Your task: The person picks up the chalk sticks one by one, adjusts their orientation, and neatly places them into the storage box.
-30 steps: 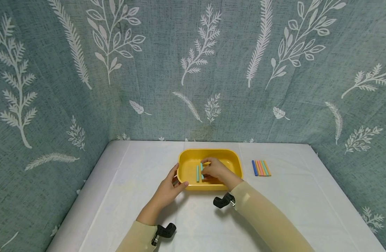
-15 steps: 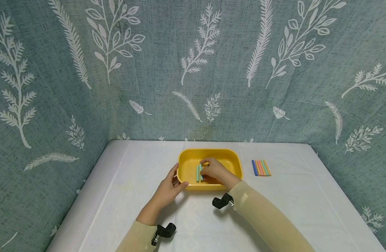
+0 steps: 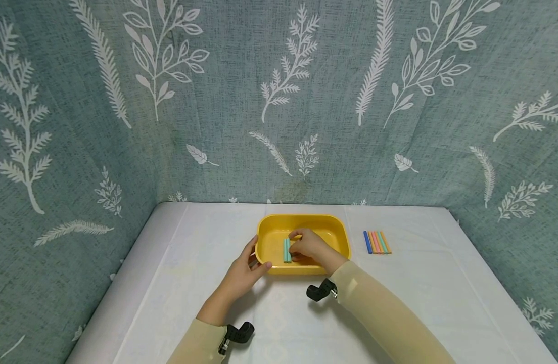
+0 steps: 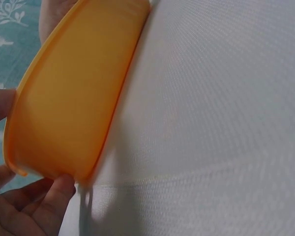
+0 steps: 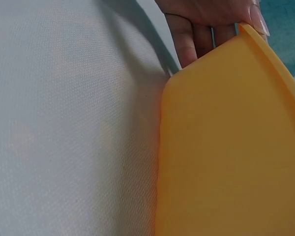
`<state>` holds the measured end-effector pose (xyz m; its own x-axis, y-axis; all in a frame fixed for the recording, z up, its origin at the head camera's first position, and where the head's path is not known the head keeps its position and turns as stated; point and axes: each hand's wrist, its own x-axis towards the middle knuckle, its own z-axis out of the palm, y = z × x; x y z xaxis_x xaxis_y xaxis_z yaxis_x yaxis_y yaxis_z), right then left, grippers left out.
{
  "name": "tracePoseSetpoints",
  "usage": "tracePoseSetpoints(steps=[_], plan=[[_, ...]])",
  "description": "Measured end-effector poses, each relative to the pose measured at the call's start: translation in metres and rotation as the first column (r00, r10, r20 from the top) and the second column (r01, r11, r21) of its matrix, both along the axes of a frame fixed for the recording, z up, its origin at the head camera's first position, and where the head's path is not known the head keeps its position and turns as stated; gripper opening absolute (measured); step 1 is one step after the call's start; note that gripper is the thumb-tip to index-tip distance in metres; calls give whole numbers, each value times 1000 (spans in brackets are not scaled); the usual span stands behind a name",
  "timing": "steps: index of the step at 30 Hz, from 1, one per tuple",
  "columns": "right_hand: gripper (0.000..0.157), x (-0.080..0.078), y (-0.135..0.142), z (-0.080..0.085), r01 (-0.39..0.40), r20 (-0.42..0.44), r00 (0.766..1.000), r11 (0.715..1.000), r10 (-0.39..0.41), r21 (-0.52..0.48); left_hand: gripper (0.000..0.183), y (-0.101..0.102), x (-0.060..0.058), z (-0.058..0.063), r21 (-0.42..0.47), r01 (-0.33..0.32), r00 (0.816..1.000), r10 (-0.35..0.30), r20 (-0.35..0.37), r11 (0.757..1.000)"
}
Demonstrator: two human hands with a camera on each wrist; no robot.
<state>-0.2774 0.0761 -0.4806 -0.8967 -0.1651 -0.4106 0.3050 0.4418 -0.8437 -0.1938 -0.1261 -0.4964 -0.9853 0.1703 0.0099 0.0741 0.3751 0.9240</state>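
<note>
1. Head view: the gap between the two pale green sticks has closed. One second ago a clear strip of yellow floor showed between them; half a second ago it was thin; now left stick (image 3: 285, 251) and right stick (image 3: 289, 250) lie side by side, apparently touching.
2. Location: both sticks lie lengthwise, near end towards the person, left of centre in the yellow tray (image 3: 306, 271).
3. Right hand (image 3: 312, 243): reaches inside the tray, fingers bent, fingertips at the right stick's right side. Whether it pinches the stick or only nudges it, I cannot tell.
4. Left hand (image 3: 244, 277): unchanged, holding the tray at its near left corner. Left wrist view agrees: fingertips against the outer wall and at the rim.
5. Wrist views: mostly the tray's outside; no sticks visible in either.
6. Row of coloured sticks (image 3: 377, 242): undisturbed on the white table (image 3: 397, 303), right of the tray, blue at its left end.
7. Judgement: the second green stick seems as good as placed, squared against the first. Letting go carelessly could reopen the gap; the steadied tray should help.
</note>
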Motion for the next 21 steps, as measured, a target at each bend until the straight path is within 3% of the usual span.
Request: tracePoseSetpoints(steps=[10, 21], plan=[[41, 2, 1, 3, -2, -2, 1000, 1000, 3, 14, 82, 0, 0, 3, -3, -5, 1000, 5, 6, 1000], [44, 7, 7, 8, 6, -1, 1000, 998, -6, -70, 82, 0, 1, 1, -6, -9, 1000, 9, 7, 1000]])
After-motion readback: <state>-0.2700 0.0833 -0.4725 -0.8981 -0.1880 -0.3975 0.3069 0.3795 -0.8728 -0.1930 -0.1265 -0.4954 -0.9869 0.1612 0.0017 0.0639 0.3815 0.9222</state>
